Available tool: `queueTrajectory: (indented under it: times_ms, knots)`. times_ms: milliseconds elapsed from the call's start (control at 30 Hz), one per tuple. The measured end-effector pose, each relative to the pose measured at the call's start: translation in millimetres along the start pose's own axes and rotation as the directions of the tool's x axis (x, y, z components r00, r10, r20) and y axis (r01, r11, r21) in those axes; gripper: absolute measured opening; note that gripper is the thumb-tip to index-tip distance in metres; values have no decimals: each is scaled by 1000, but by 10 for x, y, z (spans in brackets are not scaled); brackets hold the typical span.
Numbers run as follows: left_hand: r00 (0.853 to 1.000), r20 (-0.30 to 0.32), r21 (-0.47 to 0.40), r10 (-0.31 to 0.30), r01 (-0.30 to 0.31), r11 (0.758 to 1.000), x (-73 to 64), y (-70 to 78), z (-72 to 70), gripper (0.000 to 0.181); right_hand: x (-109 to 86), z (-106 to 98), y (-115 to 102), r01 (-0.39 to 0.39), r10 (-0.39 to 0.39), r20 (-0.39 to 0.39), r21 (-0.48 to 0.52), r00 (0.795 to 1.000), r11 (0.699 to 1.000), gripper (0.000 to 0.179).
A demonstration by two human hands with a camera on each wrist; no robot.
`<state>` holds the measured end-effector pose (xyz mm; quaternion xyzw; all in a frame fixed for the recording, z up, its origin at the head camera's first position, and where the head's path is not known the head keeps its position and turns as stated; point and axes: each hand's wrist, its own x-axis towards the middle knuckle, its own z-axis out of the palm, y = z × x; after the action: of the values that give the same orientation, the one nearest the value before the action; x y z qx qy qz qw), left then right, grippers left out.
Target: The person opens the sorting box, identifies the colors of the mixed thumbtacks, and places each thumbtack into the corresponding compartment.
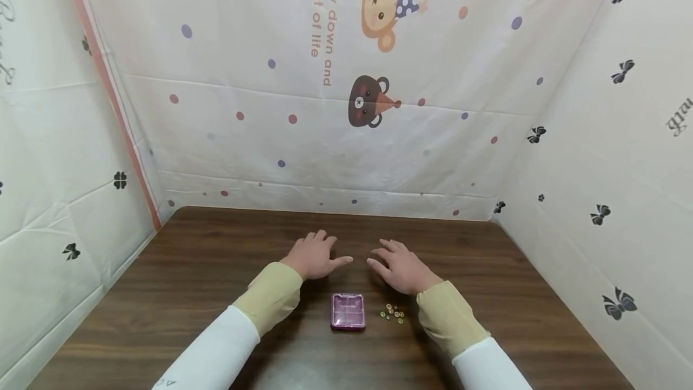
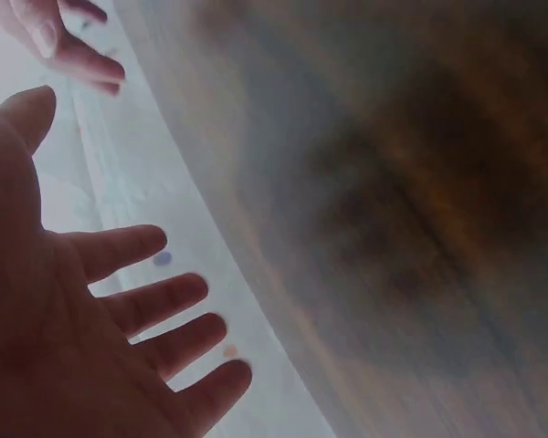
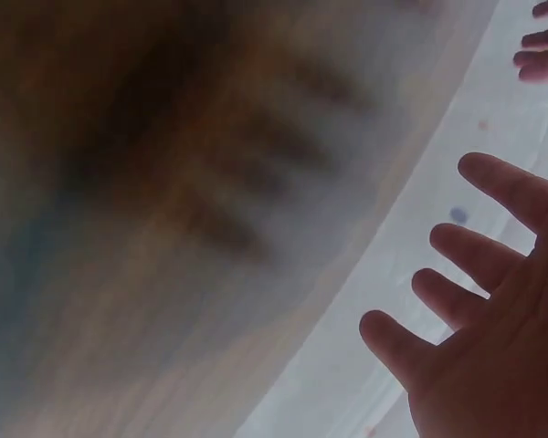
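Pink divided case (image 1: 348, 312) lies flat on the wood table (image 1: 178, 287), lid apparently closed, tho can't be sure. Small round pieces (image 1: 391, 310) lie loose just beside it, at approx. 3 o'clock. L hand (image 1: 314, 257) is at 11 o'clock of the case, R hand (image 1: 403, 269) at 2 o'clock; both hold nothing, fingers spread, apparently above the table & apart from case & pieces. Cream cuffs (image 1: 273, 294) & white sleeves (image 1: 222, 342) run toward 7 & 5 o'clock; printed backdrop (image 1: 303, 143) stands at 12. For good handling, prob. best: L steadies case by its sides, R pinches 1 piece at a time w/ thumb & index tips, lightly; sweeping might scatter them.
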<state>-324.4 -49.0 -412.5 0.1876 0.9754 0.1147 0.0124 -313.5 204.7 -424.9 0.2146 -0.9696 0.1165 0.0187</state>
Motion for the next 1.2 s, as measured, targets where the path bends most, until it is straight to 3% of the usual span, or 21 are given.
queueTrajectory:
  times_ms: [167,300,467,567,800,1033,1200]
  knots:
    - [997,22,-51,67,-66,996,-167,45,-13,70,-129,-3,-128,99,-99,-5,-2,995,995,52]
    - [988,30,-93,153,-150,984,-282,98,-10,56,-249,-17,-237,203,-203,-18,2,979,979,47]
    - [957,14,-20,290,-290,957,-412,185,29,36,-374,-26,-380,309,-309,-35,-18,950,951,37]
    - [939,3,32,344,-344,938,-507,233,56,32,-433,-16,-443,340,-342,-37,-44,939,939,32]
    - [929,23,17,369,-369,929,-676,306,62,46,-572,38,-521,359,-361,-24,-51,932,932,26]
    - [921,48,14,387,-388,921,-733,325,105,65,-655,81,-630,425,-428,-51,-54,903,904,25]
    - [919,46,44,392,-394,918,-743,340,143,64,-672,82,-670,443,-448,-79,-69,891,894,25]
